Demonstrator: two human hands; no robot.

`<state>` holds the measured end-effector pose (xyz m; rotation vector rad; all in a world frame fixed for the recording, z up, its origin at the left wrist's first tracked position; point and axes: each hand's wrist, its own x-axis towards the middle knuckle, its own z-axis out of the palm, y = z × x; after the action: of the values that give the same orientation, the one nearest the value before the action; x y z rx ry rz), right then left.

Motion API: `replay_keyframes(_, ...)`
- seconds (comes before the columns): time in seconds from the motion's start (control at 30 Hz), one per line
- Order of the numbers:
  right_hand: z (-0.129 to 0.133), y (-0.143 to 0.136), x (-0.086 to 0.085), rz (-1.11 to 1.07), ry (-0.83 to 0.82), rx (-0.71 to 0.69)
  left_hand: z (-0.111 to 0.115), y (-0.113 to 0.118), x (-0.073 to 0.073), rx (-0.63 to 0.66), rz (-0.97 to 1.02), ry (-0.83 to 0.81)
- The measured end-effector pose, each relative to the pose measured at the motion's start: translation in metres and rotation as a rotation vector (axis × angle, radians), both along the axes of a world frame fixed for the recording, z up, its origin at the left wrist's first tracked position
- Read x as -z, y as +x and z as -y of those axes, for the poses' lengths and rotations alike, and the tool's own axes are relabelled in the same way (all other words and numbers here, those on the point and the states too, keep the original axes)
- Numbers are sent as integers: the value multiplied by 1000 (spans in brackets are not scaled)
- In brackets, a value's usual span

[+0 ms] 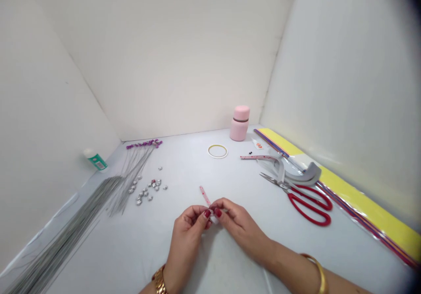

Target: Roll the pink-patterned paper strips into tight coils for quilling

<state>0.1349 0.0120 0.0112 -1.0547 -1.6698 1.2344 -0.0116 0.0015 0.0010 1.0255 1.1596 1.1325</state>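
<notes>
Both hands meet near the front middle of the table, pinching a narrow paper strip [204,196]. It is pale pink with red marks, and its free end points up and away to the left. My left hand [190,224] is closed, with the thumb and forefinger on the strip's near end. My right hand [235,221] pinches the same end from the other side. A whitish folded part of the strip shows between the thumbs; the fingertips hide the rest. Left of the hands lie several small silver folded pieces [144,192], one with red on it.
Red-handled scissors [309,204] lie at right beside loose paper strips [279,167] and long yellow packs [355,197]. Behind stand a tape ring [217,151] and a pink bottle [239,124]. Thin wires [75,219], some purple-tipped, and a green-and-white tube [96,159] are left.
</notes>
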Motion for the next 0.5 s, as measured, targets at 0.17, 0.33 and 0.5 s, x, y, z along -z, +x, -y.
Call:
replay_keyframes(0.17, 1, -1, 6, 17, -100, -54, 2, 1, 0, 76, 83, 2)
replay_keyframes(0.33, 1, 1, 9, -33, -166, -75, 1, -1, -4, 97, 26, 24)
replay_keyframes(0.5, 1, 1, 11, -114, -239, -119, -2, 0, -3, 112, 106, -41)
